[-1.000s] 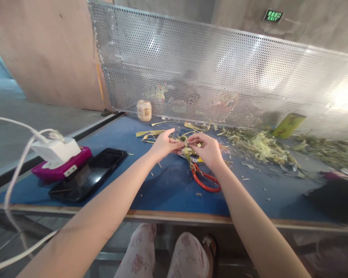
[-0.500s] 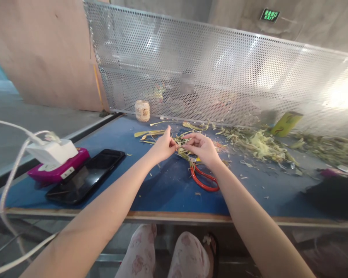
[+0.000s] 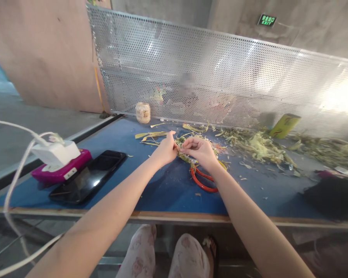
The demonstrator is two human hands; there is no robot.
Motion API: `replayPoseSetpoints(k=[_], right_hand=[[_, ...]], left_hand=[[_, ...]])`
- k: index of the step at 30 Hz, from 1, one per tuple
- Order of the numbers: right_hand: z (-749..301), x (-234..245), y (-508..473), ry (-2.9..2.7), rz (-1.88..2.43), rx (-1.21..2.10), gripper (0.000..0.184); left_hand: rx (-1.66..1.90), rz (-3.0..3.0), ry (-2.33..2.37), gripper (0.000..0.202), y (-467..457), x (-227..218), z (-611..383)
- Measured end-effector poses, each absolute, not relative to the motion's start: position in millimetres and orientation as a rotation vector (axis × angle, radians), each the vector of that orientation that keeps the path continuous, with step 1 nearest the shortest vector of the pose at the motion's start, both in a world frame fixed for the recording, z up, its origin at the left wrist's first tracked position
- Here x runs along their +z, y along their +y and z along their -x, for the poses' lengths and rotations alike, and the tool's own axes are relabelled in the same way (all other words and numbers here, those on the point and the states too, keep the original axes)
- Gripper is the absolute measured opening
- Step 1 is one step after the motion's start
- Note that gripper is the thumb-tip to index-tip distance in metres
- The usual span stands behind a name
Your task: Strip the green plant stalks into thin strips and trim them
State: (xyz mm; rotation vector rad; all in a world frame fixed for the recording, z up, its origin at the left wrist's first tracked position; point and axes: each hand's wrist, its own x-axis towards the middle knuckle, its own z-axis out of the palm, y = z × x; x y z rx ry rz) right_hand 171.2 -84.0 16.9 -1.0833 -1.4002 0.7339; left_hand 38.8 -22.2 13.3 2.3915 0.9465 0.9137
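My left hand (image 3: 165,148) and my right hand (image 3: 200,151) meet over the blue tabletop (image 3: 162,185), fingers pinched together on a small green plant stalk (image 3: 182,155) held between them. The stalk is thin and partly hidden by my fingers. Red-handled scissors (image 3: 203,179) lie on the table just under my right wrist. Loose yellow-green leaves (image 3: 150,135) lie beyond my left hand.
A heap of plant trimmings (image 3: 258,144) spreads along the back right. A black phone (image 3: 88,180), a magenta box (image 3: 60,170) with a white charger (image 3: 56,152) and cable sit left. A small jar (image 3: 143,112) and perforated metal screen (image 3: 220,77) stand behind; a dark object (image 3: 330,197) lies right.
My hands have drawn closer together and shifted slightly on the stalk; my left fingers, spread a second ago, now pinch. The view has shifted a little.
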Motion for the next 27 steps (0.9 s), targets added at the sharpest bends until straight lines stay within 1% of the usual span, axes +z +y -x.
replayPoseSetpoints(k=[5, 9, 17, 22, 27], right_hand=[[-174, 16, -84, -1.507, 1.089, 0.472, 0.014], [-173, 14, -89, -1.733, 1.047, 0.426, 0.008], [-184, 19, -91, -1.885, 1.193, 0.203, 0.013], [-192, 15, -85, -1.808, 1.306, 0.278, 0.022], [-194, 13, -82, -1.717, 1.414, 0.411, 0.028]], left_hand=[[0.915, -2.339, 0.909, 0.061, -20, 10, -38], [0.873, -2.323, 0.838, 0.066, -19, 7, -39], [0.857, -2.262, 0.800, 0.067, -17, 6, -39], [0.822, -2.333, 0.760, 0.071, -20, 6, -39], [0.775, -2.459, 0.698, 0.068, -26, 10, -39]])
